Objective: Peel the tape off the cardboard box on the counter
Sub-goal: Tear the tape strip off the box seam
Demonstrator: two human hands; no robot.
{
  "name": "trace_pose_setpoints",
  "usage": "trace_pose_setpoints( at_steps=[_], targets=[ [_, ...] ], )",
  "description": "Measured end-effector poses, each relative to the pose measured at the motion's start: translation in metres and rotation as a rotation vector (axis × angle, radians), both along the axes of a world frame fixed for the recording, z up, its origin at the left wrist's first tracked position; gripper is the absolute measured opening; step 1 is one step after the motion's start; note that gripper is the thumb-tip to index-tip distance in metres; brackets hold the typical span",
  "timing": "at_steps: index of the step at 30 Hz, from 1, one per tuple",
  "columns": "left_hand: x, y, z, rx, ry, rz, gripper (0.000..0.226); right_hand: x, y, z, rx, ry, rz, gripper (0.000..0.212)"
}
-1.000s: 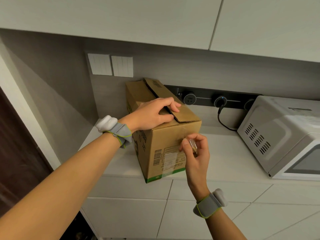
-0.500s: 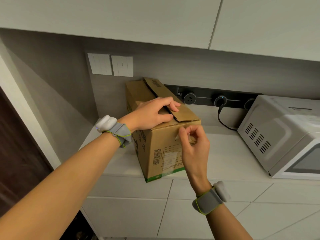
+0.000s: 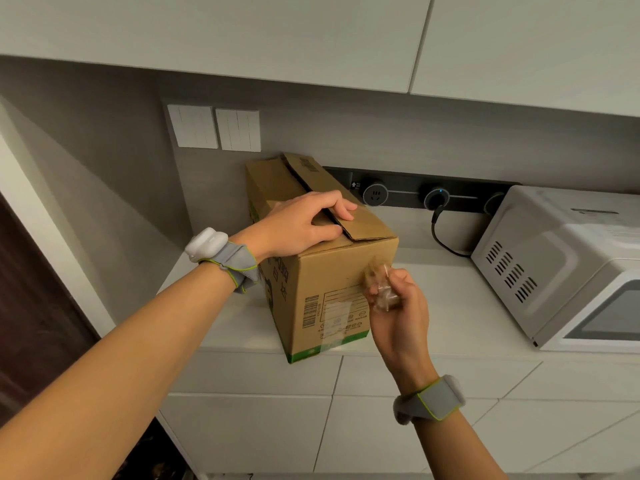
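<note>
Left hand: the left hand (image 3: 304,225) is resting on top of the cardboard box (image 3: 329,282), palm down.
Left fingers: the fingers (image 3: 343,211) are lying bent and close together over the seam where the two top flaps overlap, their tips pressing on the upper flap, while the thumb is lying along the lower flap beside them.
Right hand: the right hand (image 3: 398,306) is hanging in front of the box's near face, close to its upper right corner, with the back of the hand facing the camera.
Right fingers: the fingertips (image 3: 403,277) are curling inward with the thumb and pinching a crumpled, clear strip of tape (image 3: 379,287).
Tape: it is bunching up between the fingers and reaching up towards the box face; motion blur is hiding whether its far end is touching the cardboard.
Box position: it is standing upright on the pale tabletop (image 3: 450,306), its near bottom corner jutting past the front edge and its back end near the wall.
Surroundings: a white microwave (image 3: 571,265) is sitting to the right of the box, well apart from it.
Wrists: a grey wristband (image 3: 429,398) is wrapping each wrist.
</note>
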State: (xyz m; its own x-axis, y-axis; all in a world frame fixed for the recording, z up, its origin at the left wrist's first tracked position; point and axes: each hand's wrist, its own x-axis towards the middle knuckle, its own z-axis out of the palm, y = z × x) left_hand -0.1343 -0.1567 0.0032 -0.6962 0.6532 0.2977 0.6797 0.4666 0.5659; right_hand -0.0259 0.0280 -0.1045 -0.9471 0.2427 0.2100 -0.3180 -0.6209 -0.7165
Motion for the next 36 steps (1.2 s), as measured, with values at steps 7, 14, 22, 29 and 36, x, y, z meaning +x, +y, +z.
trace_pose_setpoints(
  at_steps=[7,14,22,29,36],
  targets=[
    [0.001,-0.001,0.0,0.002,0.003,-0.004,0.022,0.011,0.005,0.001,-0.295,0.046,0.195,0.025],
    [0.002,-0.001,0.0,0.003,0.006,0.005,0.022,0.017,0.014,0.005,-0.256,0.074,0.213,0.033],
    [0.004,0.0,0.0,0.017,0.008,0.007,0.02,0.025,0.024,0.01,0.058,0.122,0.154,0.031],
    [0.005,0.001,0.0,0.015,0.028,0.028,0.022,0.039,0.014,0.019,0.686,0.277,0.043,0.017],
    [0.018,0.002,-0.001,0.086,0.36,0.118,0.018,0.032,0.033,0.023,0.551,0.088,-0.242,0.022]
  ],
)
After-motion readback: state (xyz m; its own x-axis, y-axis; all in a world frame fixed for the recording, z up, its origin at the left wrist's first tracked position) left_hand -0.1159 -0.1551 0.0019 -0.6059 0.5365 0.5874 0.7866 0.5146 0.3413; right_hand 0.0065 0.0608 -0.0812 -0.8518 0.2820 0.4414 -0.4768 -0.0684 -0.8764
